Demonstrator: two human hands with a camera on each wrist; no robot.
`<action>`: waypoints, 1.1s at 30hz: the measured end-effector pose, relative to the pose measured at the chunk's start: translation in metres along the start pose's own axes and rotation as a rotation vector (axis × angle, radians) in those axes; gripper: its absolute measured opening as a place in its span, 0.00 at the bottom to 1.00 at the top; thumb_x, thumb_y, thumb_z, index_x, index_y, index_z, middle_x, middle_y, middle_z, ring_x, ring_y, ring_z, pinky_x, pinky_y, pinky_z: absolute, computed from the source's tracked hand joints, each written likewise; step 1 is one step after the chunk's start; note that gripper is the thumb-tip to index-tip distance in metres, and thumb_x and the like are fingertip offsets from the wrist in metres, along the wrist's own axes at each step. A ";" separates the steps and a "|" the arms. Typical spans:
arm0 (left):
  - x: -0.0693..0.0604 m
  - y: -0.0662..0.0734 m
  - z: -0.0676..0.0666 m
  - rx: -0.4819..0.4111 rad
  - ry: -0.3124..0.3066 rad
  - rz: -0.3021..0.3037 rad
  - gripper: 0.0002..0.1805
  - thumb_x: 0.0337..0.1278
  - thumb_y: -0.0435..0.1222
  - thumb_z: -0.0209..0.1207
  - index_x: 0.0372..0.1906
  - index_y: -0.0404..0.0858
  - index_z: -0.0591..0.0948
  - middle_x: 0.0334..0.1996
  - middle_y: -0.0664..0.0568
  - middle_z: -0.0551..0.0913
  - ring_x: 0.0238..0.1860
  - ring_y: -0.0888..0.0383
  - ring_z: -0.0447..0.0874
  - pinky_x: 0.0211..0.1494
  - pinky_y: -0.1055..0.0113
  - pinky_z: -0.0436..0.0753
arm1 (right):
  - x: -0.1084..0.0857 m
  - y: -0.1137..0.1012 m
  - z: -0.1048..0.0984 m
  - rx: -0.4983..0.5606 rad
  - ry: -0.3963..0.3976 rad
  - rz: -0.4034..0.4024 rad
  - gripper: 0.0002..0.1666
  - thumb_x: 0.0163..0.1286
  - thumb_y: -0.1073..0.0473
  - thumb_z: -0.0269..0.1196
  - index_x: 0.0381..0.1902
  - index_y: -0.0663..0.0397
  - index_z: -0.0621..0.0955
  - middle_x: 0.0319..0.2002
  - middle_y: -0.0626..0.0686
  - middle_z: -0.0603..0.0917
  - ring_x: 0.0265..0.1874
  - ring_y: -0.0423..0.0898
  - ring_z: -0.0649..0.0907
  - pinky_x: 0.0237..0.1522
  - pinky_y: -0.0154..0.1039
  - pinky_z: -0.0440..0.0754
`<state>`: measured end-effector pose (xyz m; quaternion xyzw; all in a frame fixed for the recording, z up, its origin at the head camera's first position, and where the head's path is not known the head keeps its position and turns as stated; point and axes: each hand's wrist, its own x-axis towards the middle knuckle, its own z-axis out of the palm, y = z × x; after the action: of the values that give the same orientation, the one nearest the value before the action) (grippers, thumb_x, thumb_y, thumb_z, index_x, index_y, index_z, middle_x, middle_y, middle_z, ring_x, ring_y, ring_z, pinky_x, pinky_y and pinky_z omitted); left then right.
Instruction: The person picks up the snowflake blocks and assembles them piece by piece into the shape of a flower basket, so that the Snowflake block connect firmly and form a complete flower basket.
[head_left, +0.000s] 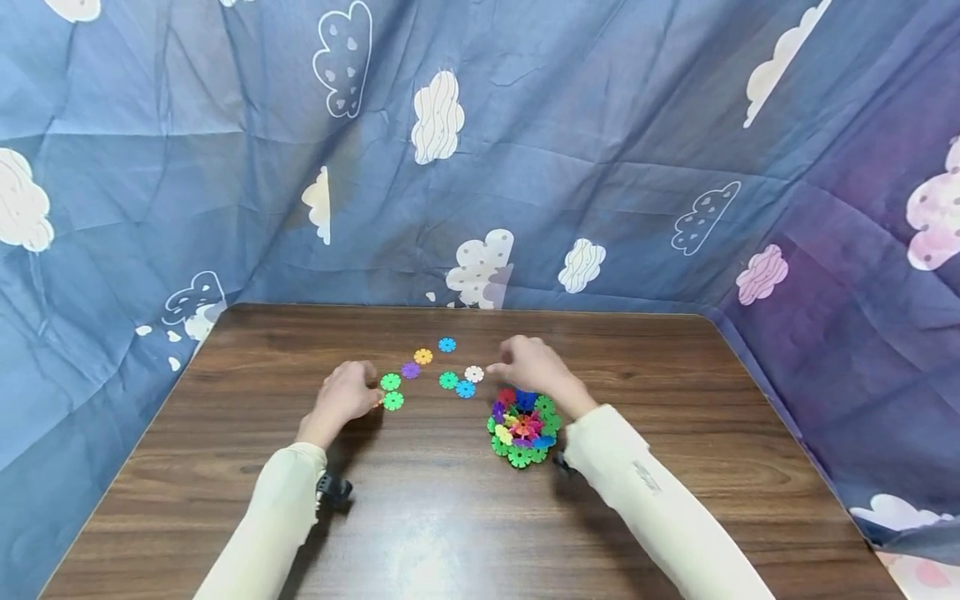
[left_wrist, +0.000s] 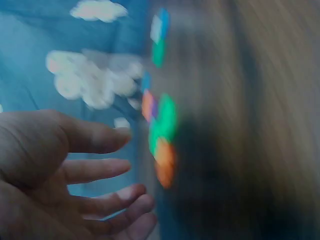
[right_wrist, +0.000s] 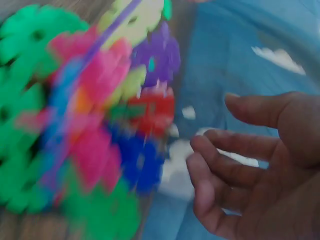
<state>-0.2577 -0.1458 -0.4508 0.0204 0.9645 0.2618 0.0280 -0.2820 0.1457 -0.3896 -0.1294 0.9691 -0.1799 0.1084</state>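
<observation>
My left hand point(head_left: 347, 393) hovers low at the left with thumb and fingers spread and nothing between them. Beside its fingertips lie an orange notched disc point(left_wrist: 166, 164) and two green snowflake discs point(head_left: 393, 401). My right hand point(head_left: 534, 365), fingers loosely bent and holding nothing, is just right of a white disc point(head_left: 474, 374). Below that hand stands a flower-like build point(head_left: 523, 429) of interlocked discs, green around the base with pink, red, blue, purple and yellow ones. The right wrist view shows its pink discs point(right_wrist: 102, 70) close up, apart from the fingers.
Between the hands lie more loose discs: a purple one point(head_left: 410, 370), a yellow-orange one point(head_left: 423, 357), two blue ones point(head_left: 447, 344) and a green one point(head_left: 448, 380). The wooden table point(head_left: 420, 517) ends at a blue cloud-printed curtain point(head_left: 390, 208).
</observation>
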 end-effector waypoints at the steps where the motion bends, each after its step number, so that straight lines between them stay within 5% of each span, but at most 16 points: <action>1: 0.001 -0.006 0.000 0.029 -0.012 0.006 0.17 0.50 0.35 0.66 0.46 0.31 0.83 0.45 0.36 0.84 0.50 0.38 0.79 0.53 0.44 0.78 | 0.007 -0.009 0.003 -0.038 -0.031 -0.014 0.17 0.69 0.50 0.66 0.41 0.59 0.84 0.34 0.54 0.85 0.31 0.48 0.80 0.37 0.45 0.81; 6: 0.005 -0.024 0.002 0.021 -0.042 -0.024 0.25 0.48 0.35 0.70 0.52 0.29 0.81 0.50 0.34 0.81 0.55 0.37 0.74 0.58 0.42 0.74 | 0.038 -0.042 0.025 -0.246 -0.176 -0.046 0.13 0.65 0.55 0.69 0.29 0.55 0.78 0.25 0.49 0.75 0.28 0.46 0.73 0.35 0.41 0.76; 10: 0.008 -0.026 0.005 -0.012 -0.038 -0.031 0.23 0.47 0.37 0.73 0.48 0.31 0.82 0.49 0.36 0.82 0.57 0.37 0.74 0.58 0.41 0.73 | 0.053 -0.051 0.042 -0.388 -0.223 -0.020 0.10 0.64 0.58 0.69 0.36 0.53 0.78 0.32 0.50 0.79 0.32 0.45 0.76 0.39 0.39 0.79; 14: 0.012 -0.028 0.008 -0.019 -0.024 -0.042 0.17 0.45 0.38 0.75 0.39 0.35 0.82 0.44 0.39 0.83 0.52 0.38 0.77 0.54 0.43 0.75 | 0.058 -0.053 0.052 -0.448 -0.243 -0.016 0.18 0.64 0.58 0.70 0.49 0.54 0.78 0.47 0.55 0.82 0.45 0.48 0.81 0.48 0.41 0.83; 17: 0.013 -0.030 0.007 -0.023 -0.012 -0.047 0.14 0.44 0.37 0.75 0.33 0.37 0.82 0.39 0.42 0.83 0.47 0.41 0.79 0.50 0.45 0.76 | 0.059 -0.055 0.057 -0.453 -0.236 -0.022 0.20 0.62 0.58 0.72 0.50 0.53 0.78 0.49 0.56 0.82 0.50 0.51 0.82 0.50 0.43 0.84; 24: 0.012 -0.024 0.003 -0.030 -0.032 -0.059 0.13 0.43 0.34 0.74 0.26 0.38 0.78 0.30 0.47 0.79 0.37 0.47 0.77 0.43 0.53 0.73 | 0.059 -0.053 0.061 -0.403 -0.238 -0.003 0.13 0.63 0.65 0.68 0.43 0.53 0.78 0.38 0.54 0.81 0.32 0.47 0.75 0.31 0.38 0.75; 29: 0.011 -0.024 0.002 -0.063 -0.034 -0.070 0.16 0.42 0.32 0.73 0.25 0.39 0.73 0.26 0.49 0.77 0.34 0.48 0.76 0.43 0.54 0.71 | 0.058 -0.055 0.055 -0.395 -0.238 -0.011 0.12 0.62 0.65 0.69 0.40 0.53 0.76 0.35 0.53 0.79 0.31 0.46 0.74 0.32 0.38 0.78; 33: 0.008 -0.027 0.004 -0.122 0.009 -0.036 0.09 0.47 0.29 0.69 0.28 0.37 0.78 0.25 0.51 0.79 0.32 0.52 0.77 0.41 0.57 0.73 | 0.050 -0.062 0.039 -0.333 -0.191 -0.090 0.06 0.69 0.63 0.62 0.31 0.55 0.76 0.27 0.51 0.75 0.28 0.45 0.73 0.33 0.38 0.78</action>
<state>-0.2655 -0.1663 -0.4682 0.0000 0.9471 0.3196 0.0298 -0.3063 0.0624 -0.4098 -0.2052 0.9640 -0.0086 0.1687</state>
